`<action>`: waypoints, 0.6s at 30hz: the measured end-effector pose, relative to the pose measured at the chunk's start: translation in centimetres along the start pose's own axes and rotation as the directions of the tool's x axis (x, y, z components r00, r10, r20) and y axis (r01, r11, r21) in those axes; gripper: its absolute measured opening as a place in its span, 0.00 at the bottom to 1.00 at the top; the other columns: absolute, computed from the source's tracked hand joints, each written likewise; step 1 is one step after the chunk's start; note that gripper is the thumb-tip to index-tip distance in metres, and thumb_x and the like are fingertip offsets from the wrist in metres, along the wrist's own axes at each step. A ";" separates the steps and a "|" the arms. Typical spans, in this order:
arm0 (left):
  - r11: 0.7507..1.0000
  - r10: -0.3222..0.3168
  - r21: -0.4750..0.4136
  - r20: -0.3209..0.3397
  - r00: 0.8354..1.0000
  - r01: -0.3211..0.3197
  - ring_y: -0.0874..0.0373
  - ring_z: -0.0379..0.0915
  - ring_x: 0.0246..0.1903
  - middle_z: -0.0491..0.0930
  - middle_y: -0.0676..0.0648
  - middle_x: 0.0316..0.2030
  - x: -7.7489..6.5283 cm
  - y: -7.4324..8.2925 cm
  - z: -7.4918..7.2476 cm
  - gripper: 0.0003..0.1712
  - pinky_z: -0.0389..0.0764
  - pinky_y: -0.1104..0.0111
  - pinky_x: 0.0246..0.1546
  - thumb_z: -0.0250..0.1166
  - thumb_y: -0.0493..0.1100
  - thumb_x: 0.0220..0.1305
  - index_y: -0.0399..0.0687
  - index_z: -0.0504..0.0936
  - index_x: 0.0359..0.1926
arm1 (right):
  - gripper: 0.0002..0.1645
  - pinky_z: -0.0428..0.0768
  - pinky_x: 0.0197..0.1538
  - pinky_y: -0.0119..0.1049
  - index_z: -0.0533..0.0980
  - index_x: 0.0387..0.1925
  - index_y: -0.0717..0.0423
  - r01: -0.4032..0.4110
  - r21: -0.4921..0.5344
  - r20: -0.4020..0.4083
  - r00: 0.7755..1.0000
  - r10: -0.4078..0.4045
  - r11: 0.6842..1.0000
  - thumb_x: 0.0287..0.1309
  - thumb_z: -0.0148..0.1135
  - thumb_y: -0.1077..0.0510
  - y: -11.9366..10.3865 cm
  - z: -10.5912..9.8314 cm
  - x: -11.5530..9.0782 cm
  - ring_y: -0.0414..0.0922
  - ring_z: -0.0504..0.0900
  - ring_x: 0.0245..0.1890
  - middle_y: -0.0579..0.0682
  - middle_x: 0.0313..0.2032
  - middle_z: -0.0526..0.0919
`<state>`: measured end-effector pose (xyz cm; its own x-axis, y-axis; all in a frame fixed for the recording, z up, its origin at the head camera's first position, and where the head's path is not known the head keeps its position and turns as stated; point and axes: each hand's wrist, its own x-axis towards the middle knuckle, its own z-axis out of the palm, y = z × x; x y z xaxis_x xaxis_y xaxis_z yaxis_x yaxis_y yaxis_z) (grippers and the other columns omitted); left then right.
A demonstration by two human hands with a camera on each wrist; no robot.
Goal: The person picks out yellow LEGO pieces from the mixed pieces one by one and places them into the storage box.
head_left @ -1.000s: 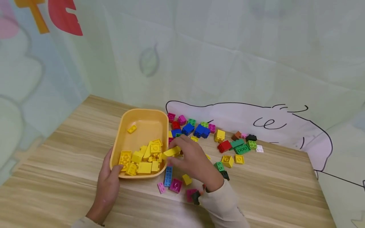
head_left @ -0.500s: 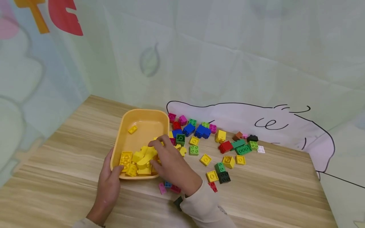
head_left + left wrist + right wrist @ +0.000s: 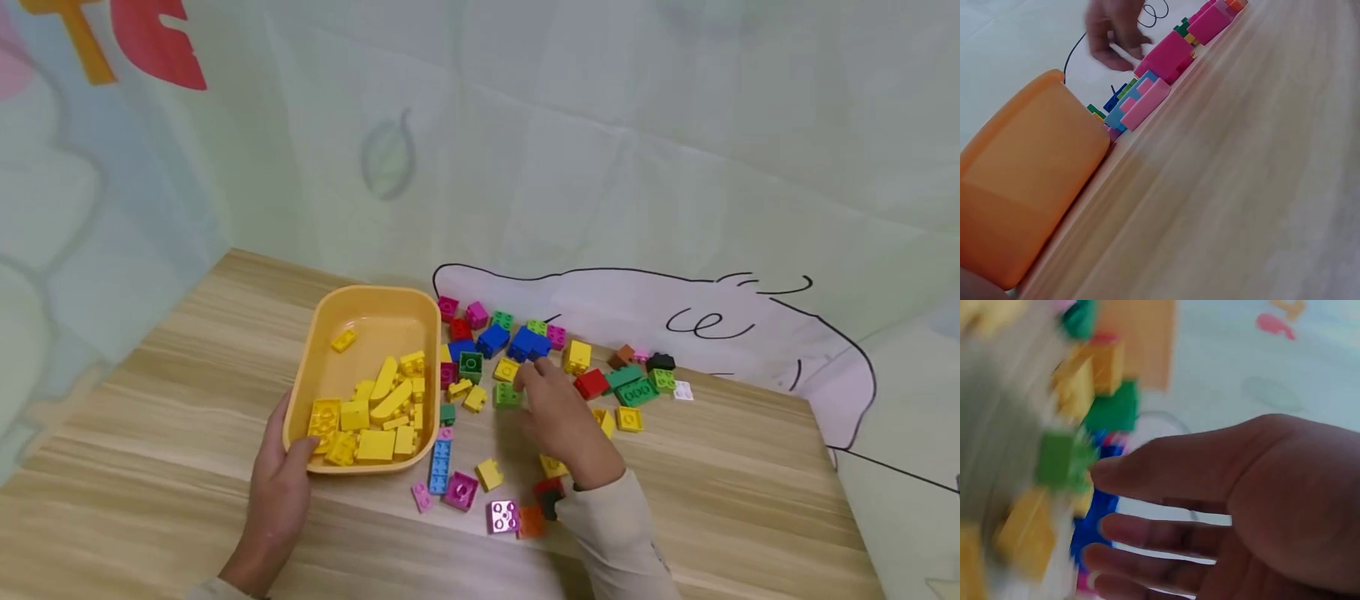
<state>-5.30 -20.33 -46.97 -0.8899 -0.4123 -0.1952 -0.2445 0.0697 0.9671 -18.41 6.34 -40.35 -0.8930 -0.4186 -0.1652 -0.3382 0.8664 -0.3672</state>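
Note:
A yellow-orange plastic tub [image 3: 375, 333] stands at the left of the heap, with several yellow toy bricks [image 3: 375, 445] inside. My left hand [image 3: 279, 492] grips its near left corner, thumb over the rim and fingers along the outer wall. My right hand [image 3: 558, 421] is over the loose bricks, nearest a light green brick [image 3: 507, 395] and a yellow brick [image 3: 506, 369]. In the right wrist view its thumb and fingers [image 3: 1141, 531] are spread apart with nothing between them. The left wrist view shows the tub's outer side [image 3: 1035, 169].
Loose bricks of many colours spread right of the tub, including blue bricks [image 3: 529, 343], a red brick [image 3: 592, 383] and a light blue brick [image 3: 440, 467]. A printed cloth [image 3: 525, 167] hangs behind the wooden table [image 3: 720, 517].
My right hand put a curved yellow brick into the tub, let it go and moved back right over the loose bricks. My left hand stays on the tub.

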 end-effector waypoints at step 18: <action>1.000 0.008 -0.023 0.000 1.000 -0.008 0.53 0.36 0.77 0.37 0.55 0.79 0.0 0.1 -0.1 0.37 0.44 0.43 0.76 0.38 0.34 0.75 0.57 0.37 0.79 | 0.17 0.87 0.52 0.38 0.78 0.46 0.54 0.322 0.020 0.036 0.946 -0.323 0.946 0.56 0.73 0.63 -5.8 -0.7 -2.7 0.44 0.76 0.44 0.46 0.42 0.78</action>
<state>-5.32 -20.43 -46.88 -0.8919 -0.4115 -0.1878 -0.2289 0.0524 0.9720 -14.24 2.62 -37.15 -0.7246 -0.6855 -0.0707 -0.6019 0.6795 -0.4195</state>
